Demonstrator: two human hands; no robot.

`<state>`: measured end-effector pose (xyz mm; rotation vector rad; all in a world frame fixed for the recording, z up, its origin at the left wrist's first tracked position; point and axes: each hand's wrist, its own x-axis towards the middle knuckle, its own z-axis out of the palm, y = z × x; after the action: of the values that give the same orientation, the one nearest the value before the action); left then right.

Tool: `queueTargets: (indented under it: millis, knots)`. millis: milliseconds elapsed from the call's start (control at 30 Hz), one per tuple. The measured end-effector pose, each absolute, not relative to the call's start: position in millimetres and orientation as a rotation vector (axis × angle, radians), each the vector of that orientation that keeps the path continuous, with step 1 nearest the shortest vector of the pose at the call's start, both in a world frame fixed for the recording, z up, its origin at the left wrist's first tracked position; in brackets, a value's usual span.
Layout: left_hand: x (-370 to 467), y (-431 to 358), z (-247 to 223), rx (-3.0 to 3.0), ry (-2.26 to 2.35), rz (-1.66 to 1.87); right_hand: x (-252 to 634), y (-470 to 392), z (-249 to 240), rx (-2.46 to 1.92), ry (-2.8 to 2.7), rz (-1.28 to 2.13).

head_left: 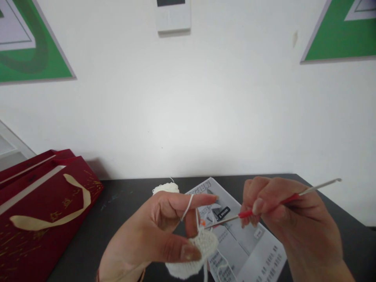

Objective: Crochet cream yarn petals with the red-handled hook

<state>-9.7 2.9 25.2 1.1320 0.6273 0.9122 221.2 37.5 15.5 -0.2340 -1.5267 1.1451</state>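
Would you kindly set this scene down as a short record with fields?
left hand: left hand pinches a white crochet piece, yarn looped over the forefinger
right hand: right hand in a grip on a red-handled crochet hook, tip at the piece
beneath: printed sheet on a dark table
behind: yarn ball
left side: red gift bags

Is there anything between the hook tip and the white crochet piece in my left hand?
Nothing visible. The hook in the right hand points at the crochet piece pinched by the left hand, with only yarn nearby.
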Motion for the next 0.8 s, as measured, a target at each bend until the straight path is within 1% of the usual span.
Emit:
queueTargets:
  millis: [233, 433, 600, 800]
  knots:
    - [-9.7, -1.2, 26.7, 1.164, 0.703, 0.825, 229.6, 35.9, 16.4, -0.254, -1.581, 1.115]
    - [-10.2, -0.2, 20.0, 1.236, 0.632, 0.812, 231.5, 35.6, 16.8, -0.267, -1.634, 1.070]
    - [-9.5, 1.5, 19.1, 1.183, 0.598, 0.762, 236.5, 33.0, 21.8, -0.263, -1.709, 1.023]
    - [-6.8, 3.4, 21.2, 1.187, 0.605, 0.702, 245.6, 31.1, 27.7, -0.247, -1.812, 1.071]
